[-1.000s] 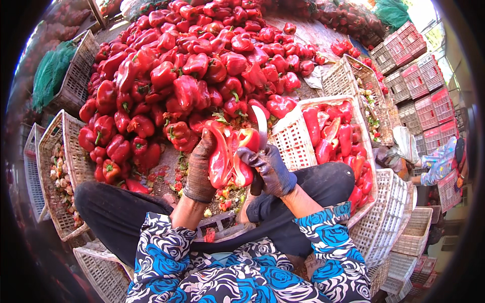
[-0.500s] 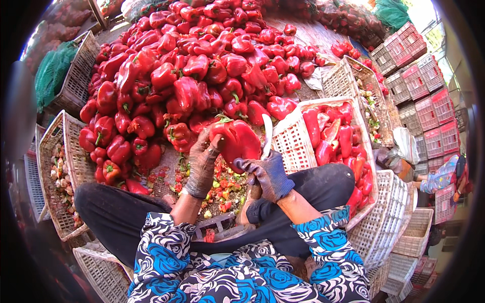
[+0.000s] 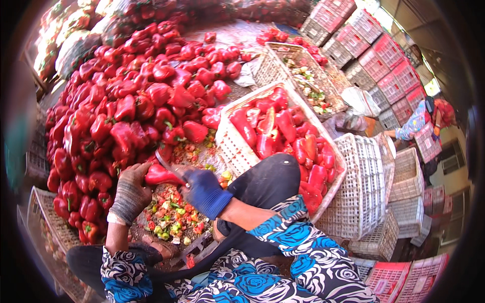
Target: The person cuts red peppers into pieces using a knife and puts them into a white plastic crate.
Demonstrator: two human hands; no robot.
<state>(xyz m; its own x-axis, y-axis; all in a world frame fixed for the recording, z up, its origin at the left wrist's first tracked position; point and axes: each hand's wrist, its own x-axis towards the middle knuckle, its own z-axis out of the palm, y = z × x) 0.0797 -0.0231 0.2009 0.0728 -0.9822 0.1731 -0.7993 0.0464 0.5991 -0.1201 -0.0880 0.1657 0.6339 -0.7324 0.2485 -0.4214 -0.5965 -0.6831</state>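
Observation:
A single red bell pepper (image 3: 161, 174) is held between my two hands, low in front of the big pepper pile (image 3: 121, 111). My left hand (image 3: 132, 194), in a dirty grey-brown knit glove, closes on the pepper's left end. My right hand (image 3: 206, 192) wears a blue glove and grips a knife (image 3: 161, 159), whose pale blade stands up along the far side of the pepper. The knife's handle is hidden in the fingers. Under my hands lies a litter of cut pepper cores and scraps (image 3: 177, 214) in red, green and yellow.
By my right knee a white crate (image 3: 230, 159) holds cut red peppers. Behind it another crate (image 3: 268, 65) contains trimmings. Nested white crates (image 3: 353, 187) stand to the right, and stacked red and grey crates (image 3: 374, 70) behind. A person (image 3: 424, 121) bends over at far right.
My view has swung right, shifting the scene leftward. The pepper is now lower and turned between my hands, and the knife blade has tilted from upright to pointing up and left across it.

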